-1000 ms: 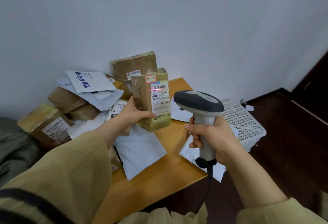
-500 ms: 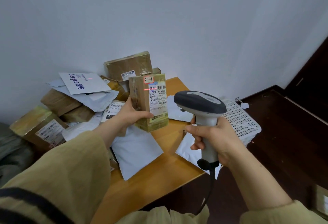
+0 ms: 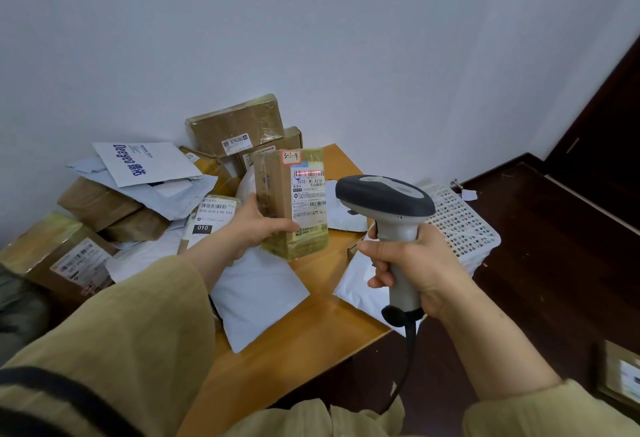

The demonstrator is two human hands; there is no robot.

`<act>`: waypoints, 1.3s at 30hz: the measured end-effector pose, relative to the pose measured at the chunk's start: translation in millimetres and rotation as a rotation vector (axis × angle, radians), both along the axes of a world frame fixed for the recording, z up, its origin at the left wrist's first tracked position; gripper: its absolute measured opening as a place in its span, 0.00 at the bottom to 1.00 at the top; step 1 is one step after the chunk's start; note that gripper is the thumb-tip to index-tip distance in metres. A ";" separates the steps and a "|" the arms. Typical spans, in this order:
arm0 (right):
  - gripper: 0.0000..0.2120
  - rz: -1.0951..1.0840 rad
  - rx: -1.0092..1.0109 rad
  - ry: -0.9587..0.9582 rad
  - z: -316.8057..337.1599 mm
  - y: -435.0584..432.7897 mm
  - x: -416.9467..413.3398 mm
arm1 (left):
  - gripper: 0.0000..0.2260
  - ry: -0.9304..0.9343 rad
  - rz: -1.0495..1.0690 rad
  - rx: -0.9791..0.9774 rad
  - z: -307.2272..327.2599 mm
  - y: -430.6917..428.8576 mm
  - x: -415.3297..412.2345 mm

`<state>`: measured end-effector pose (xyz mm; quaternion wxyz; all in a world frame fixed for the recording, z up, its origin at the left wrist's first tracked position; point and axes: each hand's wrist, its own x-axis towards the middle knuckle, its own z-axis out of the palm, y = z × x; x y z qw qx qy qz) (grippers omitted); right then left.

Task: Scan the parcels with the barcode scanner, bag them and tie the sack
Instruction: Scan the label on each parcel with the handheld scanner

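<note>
My left hand [image 3: 258, 222] holds a small brown taped box parcel [image 3: 294, 201] upright above the table, its shipping label turned toward me. My right hand [image 3: 412, 263] grips the handle of a grey and white barcode scanner [image 3: 384, 199], its head aimed at the label from the right. A red scan line lies across the top barcode of the label. A black cable hangs down from the scanner's handle.
A pile of cardboard boxes [image 3: 239, 127] and white mailer bags [image 3: 145, 163] covers the wooden table [image 3: 298, 343] against the wall. A flat white mailer [image 3: 256, 298] lies near the front. A white perforated basket [image 3: 460, 225] stands right of the table on the dark floor.
The red scan line has moved up the label onto the top barcode. The scanner stays beside the parcel and both hands keep their grips.
</note>
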<state>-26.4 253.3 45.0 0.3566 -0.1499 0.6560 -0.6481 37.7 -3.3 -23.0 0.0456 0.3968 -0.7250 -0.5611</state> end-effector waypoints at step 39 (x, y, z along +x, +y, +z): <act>0.15 -0.205 0.483 -0.056 -155.3 41.0 -91.7 | 0.21 -0.620 -0.637 -0.696 -106.1 36.8 -254.1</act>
